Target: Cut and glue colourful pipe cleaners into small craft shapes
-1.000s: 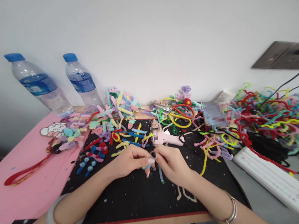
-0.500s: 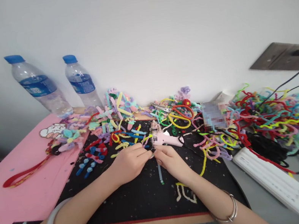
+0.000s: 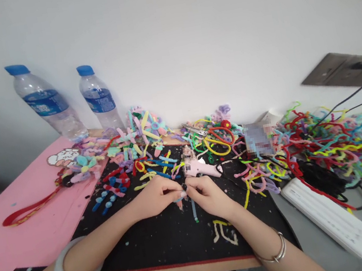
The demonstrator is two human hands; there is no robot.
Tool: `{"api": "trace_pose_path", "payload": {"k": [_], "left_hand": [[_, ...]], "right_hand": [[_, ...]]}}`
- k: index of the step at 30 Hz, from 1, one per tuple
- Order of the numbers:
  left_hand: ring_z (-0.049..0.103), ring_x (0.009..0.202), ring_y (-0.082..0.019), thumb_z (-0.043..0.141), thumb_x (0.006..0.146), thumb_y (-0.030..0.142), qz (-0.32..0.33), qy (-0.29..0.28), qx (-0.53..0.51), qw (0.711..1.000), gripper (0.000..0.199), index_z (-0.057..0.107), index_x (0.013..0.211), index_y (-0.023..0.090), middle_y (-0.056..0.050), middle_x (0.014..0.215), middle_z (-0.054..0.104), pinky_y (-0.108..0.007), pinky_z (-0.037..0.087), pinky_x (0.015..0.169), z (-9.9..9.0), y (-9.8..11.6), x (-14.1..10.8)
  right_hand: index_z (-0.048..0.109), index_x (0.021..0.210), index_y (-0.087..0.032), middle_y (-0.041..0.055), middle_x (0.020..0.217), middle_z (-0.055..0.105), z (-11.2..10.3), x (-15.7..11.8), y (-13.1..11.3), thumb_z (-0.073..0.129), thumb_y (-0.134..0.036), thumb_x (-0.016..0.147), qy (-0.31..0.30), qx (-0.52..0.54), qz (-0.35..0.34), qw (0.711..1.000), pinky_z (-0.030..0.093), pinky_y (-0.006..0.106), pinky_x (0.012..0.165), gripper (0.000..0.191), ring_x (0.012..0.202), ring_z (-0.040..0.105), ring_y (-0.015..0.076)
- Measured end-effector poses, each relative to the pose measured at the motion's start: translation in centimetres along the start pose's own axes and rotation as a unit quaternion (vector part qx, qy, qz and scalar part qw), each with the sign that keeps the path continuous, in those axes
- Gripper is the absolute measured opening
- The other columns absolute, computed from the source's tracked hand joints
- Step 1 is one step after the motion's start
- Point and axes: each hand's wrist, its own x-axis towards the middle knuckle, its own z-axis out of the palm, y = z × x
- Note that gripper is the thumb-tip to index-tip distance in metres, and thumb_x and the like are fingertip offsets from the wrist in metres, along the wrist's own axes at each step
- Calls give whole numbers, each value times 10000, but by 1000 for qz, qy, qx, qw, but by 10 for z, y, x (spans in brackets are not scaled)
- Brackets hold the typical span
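My left hand (image 3: 157, 196) and my right hand (image 3: 210, 196) meet over the middle of the black mat (image 3: 152, 252), fingertips pinched together. Between them shows a small black piece (image 3: 184, 186), too small to name. Just under my left fingertips hangs a small pinkish and light blue fuzzy bit (image 3: 179, 204); whether it joins the black piece I cannot tell. A pale pink glue gun (image 3: 202, 167) lies right behind my fingers, its nozzle end hidden among clutter. Below my right fingers lies a short blue stick (image 3: 194, 210).
Several blue and red pipe-cleaner pieces (image 3: 116, 186) lie left of my hands. A bent yellow and white pipe cleaner (image 3: 224, 230) rests near the front. Tangled pipe cleaners (image 3: 340, 145) and a white power strip (image 3: 331, 216) are on the right. Two bottles (image 3: 99, 98) stand at the wall.
My hands have turned slightly, and my fingers are repositioned. The black piece and the pinkish, light blue bit now show at my fingertips. Nothing else on the table has moved.
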Motion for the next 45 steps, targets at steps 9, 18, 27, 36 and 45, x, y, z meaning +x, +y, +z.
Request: {"api": "trace_pose_path", "payload": {"k": [9,18,27,36,45], "left_hand": [[452,462,-88,577,852,349,-26,-99,-181,978,327,728,666,126,-39,575,672,-197,282,458,-7,-9,0],[379,395,-45,623,819,406,-94,-63,-281,953,319,695,780,98,-51,640,681,-180,259,397,-5,-14,0],[606,511,-130,626,825,402,-135,86,-373,914,316,683,959,122,-12,642,618,-229,481,461,-5,-23,6],[596,602,-109,655,812,351,-166,152,-435,872,298,673,1006,126,-72,823,685,-199,497,492,-6,-19,9],[695,823,-202,743,698,374,-169,274,-329,888,358,700,969,143,-72,873,739,-265,538,677,-6,-26,11]], "right_hand": [[411,605,-186,-53,580,384,-1,-6,-10,406,-189,886,-20,17,-31,999,282,221,530,281,553,347,93],[451,641,-191,-32,605,455,-14,-3,-15,385,-248,927,25,-68,-48,996,329,223,551,299,570,429,110],[525,1050,-140,160,1039,621,-101,25,41,490,-131,750,245,-357,84,898,431,377,803,302,931,573,273],[553,1081,-110,162,980,620,-100,52,59,464,-37,697,221,-497,159,824,374,355,715,401,879,567,287],[592,973,-137,163,988,616,-114,36,56,468,-64,693,324,-471,92,815,382,377,762,315,915,550,298]]}}
